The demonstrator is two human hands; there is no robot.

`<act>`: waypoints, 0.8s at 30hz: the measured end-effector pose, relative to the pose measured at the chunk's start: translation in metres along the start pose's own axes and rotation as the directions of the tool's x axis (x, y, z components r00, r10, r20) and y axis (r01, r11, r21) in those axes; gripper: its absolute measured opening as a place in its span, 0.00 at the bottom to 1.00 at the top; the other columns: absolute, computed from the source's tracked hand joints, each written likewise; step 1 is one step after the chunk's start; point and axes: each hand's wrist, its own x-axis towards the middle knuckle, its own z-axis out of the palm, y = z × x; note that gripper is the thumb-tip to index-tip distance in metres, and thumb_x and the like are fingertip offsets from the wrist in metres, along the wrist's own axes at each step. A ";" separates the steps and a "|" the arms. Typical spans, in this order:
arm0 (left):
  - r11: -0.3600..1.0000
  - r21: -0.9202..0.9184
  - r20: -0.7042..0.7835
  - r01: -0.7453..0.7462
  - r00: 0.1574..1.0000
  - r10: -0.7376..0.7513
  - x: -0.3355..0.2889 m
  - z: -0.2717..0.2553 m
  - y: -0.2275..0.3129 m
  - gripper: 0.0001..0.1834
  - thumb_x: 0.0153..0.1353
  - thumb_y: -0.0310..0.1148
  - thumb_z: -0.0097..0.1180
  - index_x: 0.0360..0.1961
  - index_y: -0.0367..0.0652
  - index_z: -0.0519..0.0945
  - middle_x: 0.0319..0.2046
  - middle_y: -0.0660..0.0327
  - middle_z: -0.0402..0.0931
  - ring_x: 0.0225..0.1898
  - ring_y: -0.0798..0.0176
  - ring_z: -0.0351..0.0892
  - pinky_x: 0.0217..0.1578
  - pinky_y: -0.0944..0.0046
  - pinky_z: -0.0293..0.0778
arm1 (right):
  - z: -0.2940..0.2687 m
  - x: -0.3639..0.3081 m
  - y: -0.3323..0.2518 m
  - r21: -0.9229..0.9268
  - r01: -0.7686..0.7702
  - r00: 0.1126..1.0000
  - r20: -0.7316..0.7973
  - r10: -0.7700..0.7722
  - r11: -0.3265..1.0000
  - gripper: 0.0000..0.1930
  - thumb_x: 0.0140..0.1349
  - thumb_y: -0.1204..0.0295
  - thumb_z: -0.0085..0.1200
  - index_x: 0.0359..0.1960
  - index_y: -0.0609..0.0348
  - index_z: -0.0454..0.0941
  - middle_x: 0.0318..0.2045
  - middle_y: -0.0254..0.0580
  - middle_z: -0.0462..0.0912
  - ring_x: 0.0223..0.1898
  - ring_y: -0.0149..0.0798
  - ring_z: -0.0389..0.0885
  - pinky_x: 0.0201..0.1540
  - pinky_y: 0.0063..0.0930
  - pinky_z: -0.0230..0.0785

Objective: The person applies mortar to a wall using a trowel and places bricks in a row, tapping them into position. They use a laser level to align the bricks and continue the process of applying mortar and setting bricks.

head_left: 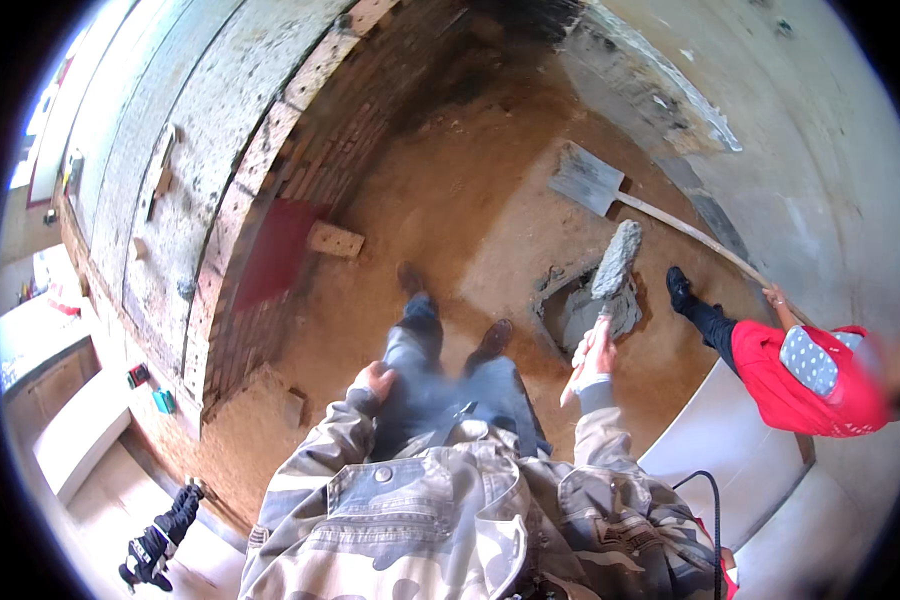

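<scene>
My right hand is closed around the handle of a trowel. A thick heap of wet grey mortar covers the trowel's blade. It is held above a worn basin with more mortar in it on the floor. My left hand is beside my left thigh, away from the trowel. Its fingers are too unclear to read as open or closed. To my left runs a brick wall, its top edge lined with bricks.
On the right, a person in red holds a long-handled shovel whose blade lies beyond the basin. A loose brick is near the wall's foot. At lower left, a person in dark clothes is farther off. A plastered wall rises at right.
</scene>
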 end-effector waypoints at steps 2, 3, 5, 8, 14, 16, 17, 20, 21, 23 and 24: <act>0.994 0.100 0.167 0.040 0.984 -0.056 0.002 -0.015 0.027 0.25 0.59 0.49 0.51 0.47 0.39 0.80 0.45 0.43 0.80 0.51 0.41 0.77 0.52 0.50 0.73 | 0.007 -0.007 -0.007 -0.010 0.041 0.999 -0.010 -0.041 0.999 0.23 0.67 0.42 0.48 0.27 0.47 0.68 0.13 0.26 0.63 0.10 0.23 0.60 0.10 0.20 0.54; 0.993 0.113 0.165 0.037 0.985 -0.056 0.012 -0.011 0.023 0.25 0.60 0.50 0.50 0.48 0.39 0.79 0.48 0.42 0.79 0.53 0.41 0.76 0.53 0.48 0.72 | 0.017 -0.015 -0.013 -0.057 0.008 1.000 -0.017 -0.009 0.998 0.23 0.67 0.42 0.48 0.27 0.47 0.69 0.13 0.26 0.64 0.10 0.23 0.61 0.10 0.20 0.54; 0.980 0.194 0.213 -0.043 0.977 0.000 0.042 -0.034 0.061 0.27 0.62 0.51 0.50 0.53 0.41 0.76 0.51 0.42 0.76 0.54 0.39 0.75 0.54 0.46 0.72 | 0.036 -0.024 -0.022 -0.108 -0.016 0.999 -0.040 0.012 0.994 0.23 0.66 0.41 0.48 0.27 0.47 0.69 0.12 0.26 0.65 0.10 0.24 0.62 0.10 0.20 0.55; 0.974 -0.138 0.070 -0.182 0.979 0.193 0.087 -0.063 0.086 0.25 0.61 0.49 0.55 0.52 0.42 0.78 0.49 0.42 0.78 0.53 0.41 0.76 0.52 0.51 0.74 | 0.069 -0.034 -0.023 -0.078 0.033 0.999 0.010 -0.032 0.996 0.24 0.66 0.41 0.49 0.27 0.47 0.69 0.12 0.27 0.65 0.09 0.24 0.62 0.10 0.20 0.56; 0.787 -0.565 -0.056 -0.246 0.964 0.261 0.110 -0.162 0.110 0.24 0.64 0.40 0.56 0.56 0.34 0.74 0.45 0.48 0.81 0.47 0.60 0.81 0.49 0.64 0.75 | 0.148 -0.058 -0.045 -0.150 0.012 0.999 0.033 -0.007 0.989 0.23 0.68 0.42 0.45 0.28 0.46 0.69 0.12 0.27 0.65 0.09 0.25 0.62 0.10 0.21 0.55; 0.900 -0.389 -0.110 -0.197 0.980 0.167 0.115 -0.178 0.081 0.23 0.63 0.42 0.57 0.51 0.33 0.78 0.44 0.51 0.82 0.47 0.58 0.81 0.49 0.63 0.75 | 0.172 -0.056 -0.054 -0.145 0.027 0.998 0.062 -0.018 0.989 0.25 0.67 0.41 0.46 0.27 0.49 0.69 0.11 0.29 0.66 0.08 0.26 0.63 0.08 0.22 0.55; 0.929 -0.321 -0.119 -0.185 0.981 0.154 0.126 -0.179 0.041 0.23 0.62 0.43 0.57 0.49 0.32 0.78 0.43 0.50 0.82 0.46 0.57 0.81 0.49 0.62 0.75 | 0.186 -0.054 -0.056 -0.143 0.031 0.992 0.122 -0.013 0.989 0.25 0.67 0.41 0.46 0.27 0.50 0.69 0.11 0.29 0.67 0.08 0.26 0.63 0.08 0.21 0.55; 0.955 -0.095 -0.144 -0.279 0.954 0.265 0.127 -0.187 -0.039 0.25 0.62 0.43 0.57 0.52 0.32 0.77 0.47 0.46 0.81 0.50 0.53 0.80 0.51 0.59 0.75 | 0.221 -0.041 -0.063 -0.164 0.032 0.992 0.129 -0.010 0.986 0.25 0.66 0.41 0.49 0.26 0.49 0.69 0.11 0.29 0.66 0.08 0.25 0.63 0.09 0.22 0.55; 0.963 -0.264 -0.127 -0.049 0.992 0.015 0.124 -0.182 -0.040 0.26 0.62 0.42 0.58 0.54 0.33 0.77 0.48 0.47 0.81 0.52 0.52 0.80 0.53 0.59 0.74 | 0.225 -0.037 -0.069 -0.186 0.079 0.983 0.178 -0.046 0.979 0.25 0.65 0.41 0.50 0.25 0.49 0.70 0.11 0.29 0.66 0.08 0.25 0.63 0.09 0.22 0.56; 0.935 -0.356 -0.179 0.002 0.981 -0.071 0.118 -0.175 -0.075 0.19 0.59 0.38 0.60 0.46 0.35 0.80 0.40 0.50 0.83 0.43 0.51 0.82 0.43 0.57 0.78 | 0.234 -0.032 -0.072 -0.189 0.065 0.978 0.209 -0.024 0.980 0.25 0.66 0.41 0.49 0.25 0.50 0.70 0.11 0.30 0.67 0.08 0.27 0.63 0.09 0.23 0.56; 0.750 0.430 -0.036 -0.502 0.821 0.570 0.116 -0.189 -0.083 0.18 0.57 0.42 0.56 0.43 0.40 0.80 0.42 0.46 0.81 0.44 0.40 0.79 0.46 0.51 0.76 | 0.237 -0.013 -0.076 -0.199 0.077 0.976 0.216 -0.033 0.977 0.26 0.66 0.41 0.47 0.26 0.52 0.71 0.10 0.31 0.67 0.08 0.27 0.63 0.09 0.24 0.57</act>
